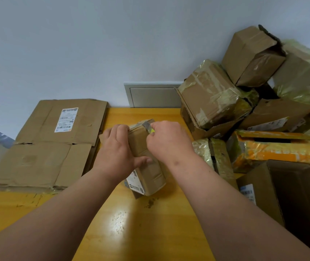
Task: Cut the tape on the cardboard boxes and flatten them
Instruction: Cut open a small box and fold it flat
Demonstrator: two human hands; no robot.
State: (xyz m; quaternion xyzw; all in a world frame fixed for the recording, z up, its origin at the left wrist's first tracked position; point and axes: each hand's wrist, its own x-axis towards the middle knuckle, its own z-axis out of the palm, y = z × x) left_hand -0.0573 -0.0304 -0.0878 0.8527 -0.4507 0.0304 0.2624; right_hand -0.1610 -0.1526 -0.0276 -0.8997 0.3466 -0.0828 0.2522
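Cutting in progress on a small cardboard box [146, 157] lying mid-table on the yellow table [150, 223], long axis running away from the camera, shipping label [134, 182] on its near left side.

Left hand [116, 147] grips the box from the left: fingers curled over its far top edge, thumb stretched across the top face. Right hand [167, 140] is clenched around a box cutter [149, 129] with a yellow-green body; the grey blade end sticks out of the fist and sits at the far top edge of the box, on a taped seam. Blade contact with the tape is probably there, but the fist hides the exact spot.

Left of the box: a stack of flattened boxes [52, 147] lying flat, edge just beside the left hand, top sheet carrying a white label [66, 119].

Right of the box: a pile of uncut boxes [244, 81] heaped against the wall, several wrapped in yellowish tape, some tilted on each other. Below them an orange and yellow box [275, 149] lies on its side. Nearest right corner holds a large open box [297, 200], dark inside.

Behind the table, a grey metal panel [152, 97] is set low in the pale wall [112, 44].
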